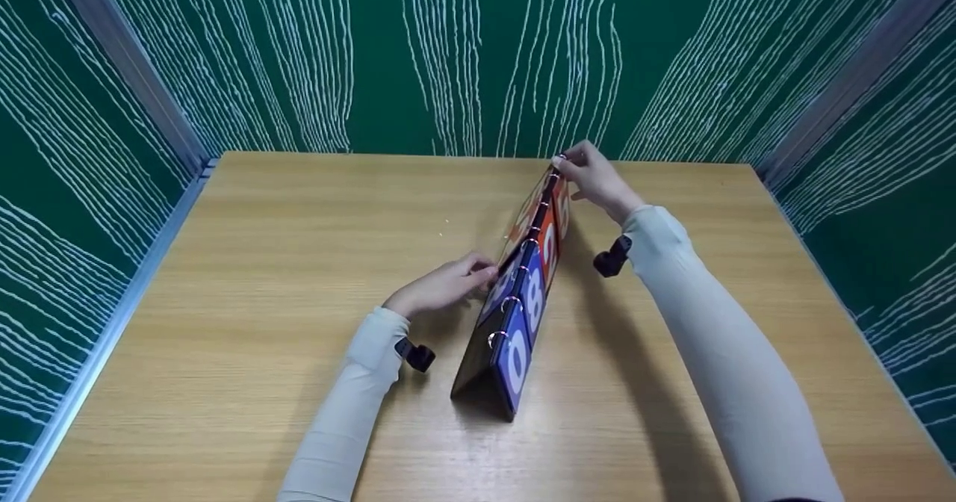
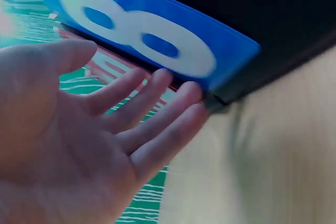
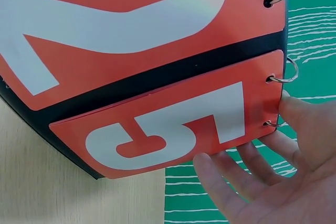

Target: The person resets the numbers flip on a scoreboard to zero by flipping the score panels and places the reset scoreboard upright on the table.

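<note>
A tent-shaped flip scoreboard (image 1: 515,352) stands on the table, its ringed spine running away from me. Its right face carries blue cards reading 0 and 8, then red cards reading 2 and 5 (image 3: 220,124). My right hand (image 1: 597,181) pinches the far top corner by the last rings, with fingers along the red 5 card's outer edge. My left hand (image 1: 448,285) is at the left face, fingers extended and fingertips by a blue card with an 8 (image 2: 134,32). Whether those fingertips touch the board, I cannot tell.
The wooden table (image 1: 299,263) extends around the scoreboard. Green walls with white streaks (image 1: 478,61) rise behind and at both sides, with grey posts (image 1: 142,69) at the corners. A small black camera (image 1: 418,354) sits on the left wrist.
</note>
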### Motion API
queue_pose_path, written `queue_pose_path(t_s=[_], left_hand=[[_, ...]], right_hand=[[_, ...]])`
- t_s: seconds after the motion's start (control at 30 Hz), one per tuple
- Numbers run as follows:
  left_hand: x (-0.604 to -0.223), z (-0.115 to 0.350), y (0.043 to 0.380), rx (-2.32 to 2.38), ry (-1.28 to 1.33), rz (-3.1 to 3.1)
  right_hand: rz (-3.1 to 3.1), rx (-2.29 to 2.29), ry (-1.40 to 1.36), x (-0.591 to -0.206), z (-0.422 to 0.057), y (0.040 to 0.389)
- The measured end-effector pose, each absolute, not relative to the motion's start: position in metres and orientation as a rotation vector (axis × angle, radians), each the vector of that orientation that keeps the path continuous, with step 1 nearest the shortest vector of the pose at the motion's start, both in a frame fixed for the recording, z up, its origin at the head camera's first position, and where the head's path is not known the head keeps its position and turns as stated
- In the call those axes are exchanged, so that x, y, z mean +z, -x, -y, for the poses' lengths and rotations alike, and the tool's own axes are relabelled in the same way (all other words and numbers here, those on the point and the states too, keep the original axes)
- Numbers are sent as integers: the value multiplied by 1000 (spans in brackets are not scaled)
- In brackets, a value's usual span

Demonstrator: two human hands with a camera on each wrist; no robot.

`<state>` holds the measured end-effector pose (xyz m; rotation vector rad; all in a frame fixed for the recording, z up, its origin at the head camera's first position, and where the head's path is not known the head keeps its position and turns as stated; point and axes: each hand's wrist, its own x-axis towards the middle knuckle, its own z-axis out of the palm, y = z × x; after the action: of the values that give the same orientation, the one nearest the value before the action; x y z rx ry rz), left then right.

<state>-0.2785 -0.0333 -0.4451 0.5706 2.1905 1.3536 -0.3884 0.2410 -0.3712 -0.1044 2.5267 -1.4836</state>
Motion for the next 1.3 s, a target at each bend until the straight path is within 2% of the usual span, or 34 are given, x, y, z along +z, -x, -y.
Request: queue_pose_path(t_s=[0.4, 1.3], left_hand=[[-462, 28, 283, 1361, -506, -2121], [-467, 29, 282, 1268, -556, -2184]], right_hand=[[-2505, -1521, 115, -372, -242, 388], [-2523, -1480, 111, -372, -241, 388]])
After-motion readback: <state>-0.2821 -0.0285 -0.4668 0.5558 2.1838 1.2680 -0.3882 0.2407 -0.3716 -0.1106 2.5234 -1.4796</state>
